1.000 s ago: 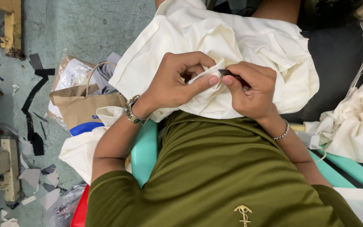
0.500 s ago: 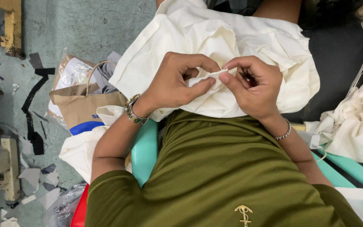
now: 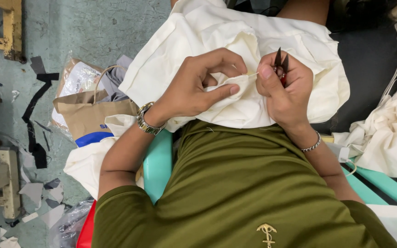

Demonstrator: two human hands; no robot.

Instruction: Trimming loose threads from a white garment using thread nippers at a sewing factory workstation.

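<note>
Cloth (image 3: 235,69) lies bunched on my lap. My left hand (image 3: 198,87) pinches a fold; my right hand (image 3: 283,87) grips snips (image 3: 281,62) and a thread (image 3: 252,75). I'd keep that thread taut and cut close, clear of the weave.

The plain cream cotton garment (image 3: 235,59) on my lap has no pattern. My small thread snips (image 3: 280,64) show black blades and a red grip. My shirt (image 3: 253,183) is olive green with a gold emblem. Left, a brown paper bag (image 3: 86,115) carries a blue band.
</note>
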